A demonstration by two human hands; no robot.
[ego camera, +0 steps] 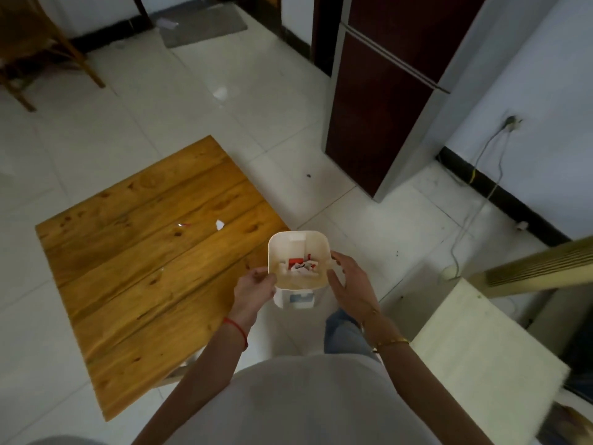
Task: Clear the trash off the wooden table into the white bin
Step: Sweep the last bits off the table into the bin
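Note:
The white bin [279, 252] is held upright at the right edge of the wooden table [134, 268], its open top facing me. Red and white scraps [300, 266] lie at its bottom. My left hand [252, 292] pinches the bin's left rim. My right hand [351, 284] rests against its right side with fingers spread along the wall. On the table a small white paper scrap [219, 224] lies near the far right edge, and a tiny shiny bit [181, 225] lies a little left of it.
A dark red refrigerator [385, 101] stands at the right back. A wooden chair [38, 49] is at the far left. A cream cushioned seat [487, 358] is close on my right. A cable [481, 200] runs along the right wall. White tile floor surrounds the table.

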